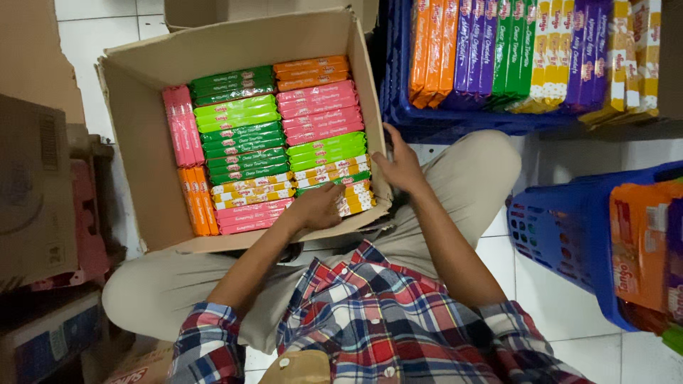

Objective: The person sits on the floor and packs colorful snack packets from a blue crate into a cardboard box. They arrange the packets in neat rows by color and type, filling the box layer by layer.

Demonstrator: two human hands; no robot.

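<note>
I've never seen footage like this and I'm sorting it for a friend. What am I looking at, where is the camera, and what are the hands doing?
There is no machine here: a person in a plaid shirt sits on a tiled floor, and the single picture comes from a camera on their head, looking down. On their lap rests an open cardboard box packed with flat snack packets in green, pink, orange and yellow rows. The left hand reaches inside, resting on the packets at the near corner. The right hand presses against the box's right wall from outside. Neither hand has lifted anything. Blue plastic baskets with more packets stand to the right.
</note>
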